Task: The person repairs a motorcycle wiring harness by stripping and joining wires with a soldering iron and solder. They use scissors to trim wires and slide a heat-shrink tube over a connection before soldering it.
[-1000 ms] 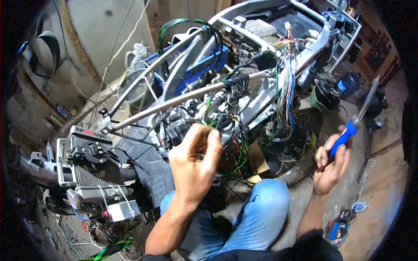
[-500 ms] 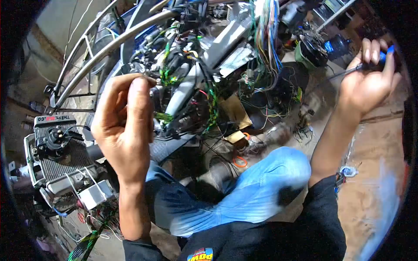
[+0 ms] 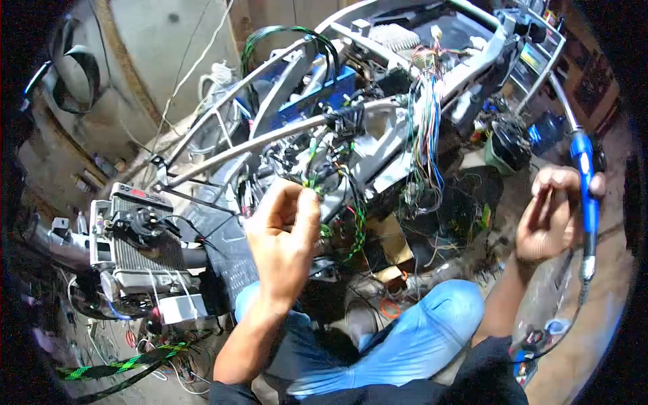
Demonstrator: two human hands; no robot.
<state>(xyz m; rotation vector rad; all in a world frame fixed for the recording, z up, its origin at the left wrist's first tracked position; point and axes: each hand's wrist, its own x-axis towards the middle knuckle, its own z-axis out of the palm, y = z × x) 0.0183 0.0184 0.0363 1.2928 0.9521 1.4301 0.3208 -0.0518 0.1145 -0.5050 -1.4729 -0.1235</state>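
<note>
Blue-handled metal soldering iron point(image 3: 584, 162): sideways half a second ago, now tip-up — well apart from green-and-black braided wiring point(image 3: 358, 235), so presumably idle. Right hand point(image 3: 550, 219) grips its handle; left hand point(image 3: 282, 233) pinched, contents unclear.

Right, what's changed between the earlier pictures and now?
Since the first picture, the right hand has moved rightward and slightly up; its blue tool swung from leaning right to leaning slightly left, tip up in both. The left hand stays raised, pinched, before the frame.
</note>
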